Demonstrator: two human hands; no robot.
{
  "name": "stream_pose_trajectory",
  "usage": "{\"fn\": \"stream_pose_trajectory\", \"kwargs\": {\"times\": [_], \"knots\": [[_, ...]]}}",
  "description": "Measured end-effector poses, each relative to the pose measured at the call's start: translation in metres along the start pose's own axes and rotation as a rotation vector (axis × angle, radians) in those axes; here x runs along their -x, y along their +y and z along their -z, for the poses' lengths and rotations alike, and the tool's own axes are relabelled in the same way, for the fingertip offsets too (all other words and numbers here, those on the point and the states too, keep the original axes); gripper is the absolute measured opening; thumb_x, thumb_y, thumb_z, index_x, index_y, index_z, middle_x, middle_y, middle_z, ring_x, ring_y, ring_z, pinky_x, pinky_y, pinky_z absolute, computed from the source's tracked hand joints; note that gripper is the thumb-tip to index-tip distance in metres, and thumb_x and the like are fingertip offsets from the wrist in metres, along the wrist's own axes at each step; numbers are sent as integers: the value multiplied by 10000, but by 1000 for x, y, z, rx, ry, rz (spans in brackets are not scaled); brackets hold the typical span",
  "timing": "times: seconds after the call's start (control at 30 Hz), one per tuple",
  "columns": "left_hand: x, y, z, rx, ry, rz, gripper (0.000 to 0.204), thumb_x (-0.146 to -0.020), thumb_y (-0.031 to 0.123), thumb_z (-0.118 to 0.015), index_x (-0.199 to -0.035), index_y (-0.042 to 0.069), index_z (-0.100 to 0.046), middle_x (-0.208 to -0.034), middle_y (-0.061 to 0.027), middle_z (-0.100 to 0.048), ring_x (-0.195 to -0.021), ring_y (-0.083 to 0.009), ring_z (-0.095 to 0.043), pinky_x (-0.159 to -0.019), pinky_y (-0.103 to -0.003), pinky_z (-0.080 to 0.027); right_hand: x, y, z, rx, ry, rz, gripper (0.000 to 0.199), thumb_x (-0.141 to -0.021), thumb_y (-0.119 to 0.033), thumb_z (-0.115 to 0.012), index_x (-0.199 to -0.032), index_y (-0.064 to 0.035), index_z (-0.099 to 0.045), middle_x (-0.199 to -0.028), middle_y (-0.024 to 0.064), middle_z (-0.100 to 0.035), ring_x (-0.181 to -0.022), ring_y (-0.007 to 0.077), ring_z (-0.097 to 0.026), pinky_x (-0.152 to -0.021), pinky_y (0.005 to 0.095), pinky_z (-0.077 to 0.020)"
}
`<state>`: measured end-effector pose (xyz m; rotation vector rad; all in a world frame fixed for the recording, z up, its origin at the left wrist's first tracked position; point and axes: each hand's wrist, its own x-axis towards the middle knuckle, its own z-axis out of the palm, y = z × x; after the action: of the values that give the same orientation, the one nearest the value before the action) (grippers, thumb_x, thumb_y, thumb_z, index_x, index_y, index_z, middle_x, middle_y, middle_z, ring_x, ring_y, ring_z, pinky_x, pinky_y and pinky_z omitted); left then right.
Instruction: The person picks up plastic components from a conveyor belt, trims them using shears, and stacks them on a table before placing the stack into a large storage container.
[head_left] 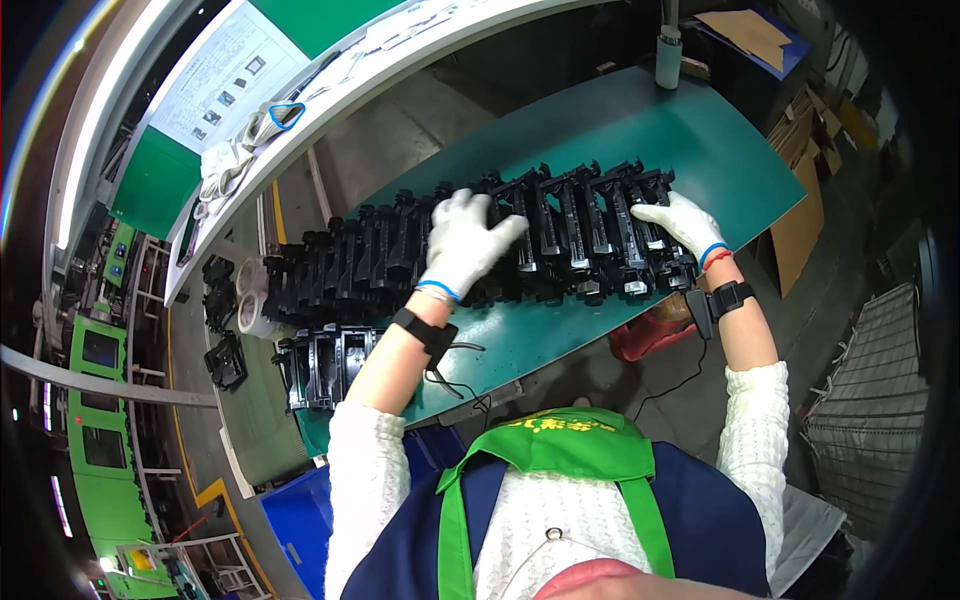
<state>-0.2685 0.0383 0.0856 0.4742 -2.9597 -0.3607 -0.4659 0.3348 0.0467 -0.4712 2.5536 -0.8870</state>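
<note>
A long row of black moulded plastic parts [570, 225] stands packed side by side on the green table [735, 150]. My left hand [465, 240], in a white glove, is over the middle of the row. Its thumb is stretched away from the fingers, and nothing shows in its grasp. At the row's right end, my white-gloved right hand [685, 222] is closed on the top of an end part, partly hiding it. A shorter group of black plastic frames [335, 360] sits nearer me on the left, beside my left forearm.
White tape rolls [252, 310] and loose black parts [226, 360] lie past the row's left end. A bottle [668, 62] stands at the table's far right. A curved white shelf [400, 55] spans the far side. Below the table are a blue bin [300, 515] and a red container [645, 335].
</note>
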Motion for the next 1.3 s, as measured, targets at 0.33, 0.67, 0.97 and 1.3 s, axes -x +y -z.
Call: {"fn": "stream_pose_trajectory", "kwargs": {"times": [0.33, 0.67, 0.97, 1.3], "knots": [[-12, -97, -34, 1118, -260, 492, 779, -876, 487, -762, -1480, 44, -551, -1160, -135, -732, -1127, -372, -684, -1075, -426, -511, -8, 4, 7, 106, 43, -51, 861, -871, -681, -705, -1448, -48, -616, -1352, 171, -710, -1231, 297, -672, -1097, 375, -462], [-21, -50, -69, 1102, -61, 618, 659, -944, 488, -710, -1455, 103, -557, -1209, -99, -651, -1004, -230, -672, -931, -447, -574, -34, 60, 15, -458, -114, 78, 680, -939, -488, -765, -1404, -8, -638, -1307, 107, -714, -1158, 196, -657, -1074, 341, -474], [-25, -37, -49, 1141, -173, 718, 764, -949, 608, -669, -1480, 73, -549, -1312, -117, -642, -1076, -267, -659, -911, -470, -590, -48, 82, 4, -481, 38, -124, 642, -936, -441, -789, -1369, 14, -653, -1287, 94, -716, -1134, 172, -663, -1032, 316, -496], [-37, -32, -32, 1312, -445, 489, 577, -945, 484, -736, -1363, 90, -679, -1224, -87, -704, -1049, -196, -663, -844, -374, -592, -10, 40, 20, -814, -215, -63, 579, -919, -401, -814, -1312, 8, -700, -1218, 95, -746, -1052, 157, -700, -960, 308, -543]]}}
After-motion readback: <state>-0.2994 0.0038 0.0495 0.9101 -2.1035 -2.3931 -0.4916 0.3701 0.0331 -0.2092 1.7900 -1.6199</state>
